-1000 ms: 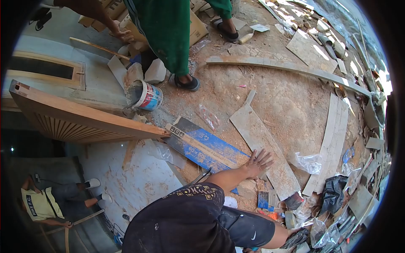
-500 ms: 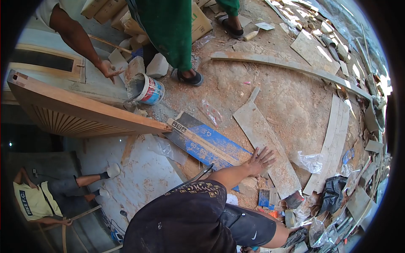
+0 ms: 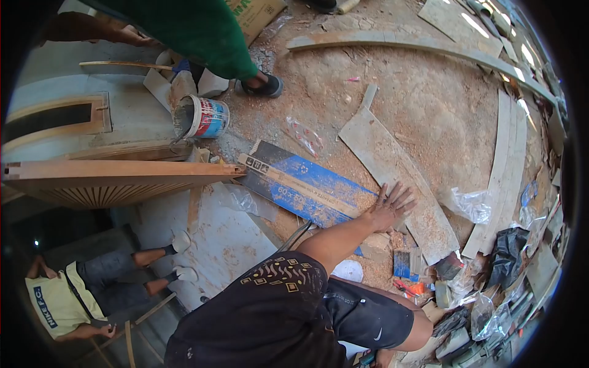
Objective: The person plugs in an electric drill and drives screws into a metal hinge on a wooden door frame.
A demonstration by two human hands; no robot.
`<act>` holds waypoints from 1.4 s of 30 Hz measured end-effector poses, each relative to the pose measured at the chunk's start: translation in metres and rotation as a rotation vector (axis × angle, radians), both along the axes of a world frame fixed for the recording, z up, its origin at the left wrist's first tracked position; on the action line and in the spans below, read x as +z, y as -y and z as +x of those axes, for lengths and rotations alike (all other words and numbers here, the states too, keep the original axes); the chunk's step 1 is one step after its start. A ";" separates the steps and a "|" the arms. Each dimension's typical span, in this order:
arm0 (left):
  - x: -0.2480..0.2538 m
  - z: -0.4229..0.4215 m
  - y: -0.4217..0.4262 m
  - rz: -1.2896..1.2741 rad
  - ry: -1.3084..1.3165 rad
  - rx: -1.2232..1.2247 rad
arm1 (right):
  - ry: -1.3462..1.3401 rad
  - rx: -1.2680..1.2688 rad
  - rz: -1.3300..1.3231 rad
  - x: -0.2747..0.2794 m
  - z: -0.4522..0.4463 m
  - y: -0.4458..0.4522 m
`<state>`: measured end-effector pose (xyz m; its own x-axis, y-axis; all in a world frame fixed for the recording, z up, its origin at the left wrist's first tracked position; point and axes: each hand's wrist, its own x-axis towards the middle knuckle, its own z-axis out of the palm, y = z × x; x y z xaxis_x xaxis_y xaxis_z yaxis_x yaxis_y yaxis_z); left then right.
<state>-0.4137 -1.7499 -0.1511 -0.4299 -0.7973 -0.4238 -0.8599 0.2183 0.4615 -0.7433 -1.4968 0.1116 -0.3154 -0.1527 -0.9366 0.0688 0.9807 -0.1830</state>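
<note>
Left hand (image 3: pixel 392 208) splayed wide, gripping nothing, beside flat dusty blue cardboard (image 3: pixel 300 189); can't tell with right hand. Round bucket (image 3: pixel 210 118) looks grey inside.

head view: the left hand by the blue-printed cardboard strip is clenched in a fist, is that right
Not a fist: the head view shows the left hand with its fingers spread, by the blue-printed cardboard strip.

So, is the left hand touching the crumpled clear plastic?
Apart. The head view shows part of the grey board and ground between the left hand and the clear plastic.
</note>
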 end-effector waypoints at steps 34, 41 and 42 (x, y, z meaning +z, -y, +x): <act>0.001 -0.015 0.005 -0.491 0.036 0.233 | -0.609 1.744 0.015 -0.130 0.265 0.283; 0.083 0.088 0.030 0.501 -0.471 0.615 | -0.056 1.124 -0.658 0.048 0.055 0.263; 0.084 0.104 0.014 0.106 -0.467 0.930 | -0.049 1.131 -0.642 0.049 0.063 0.270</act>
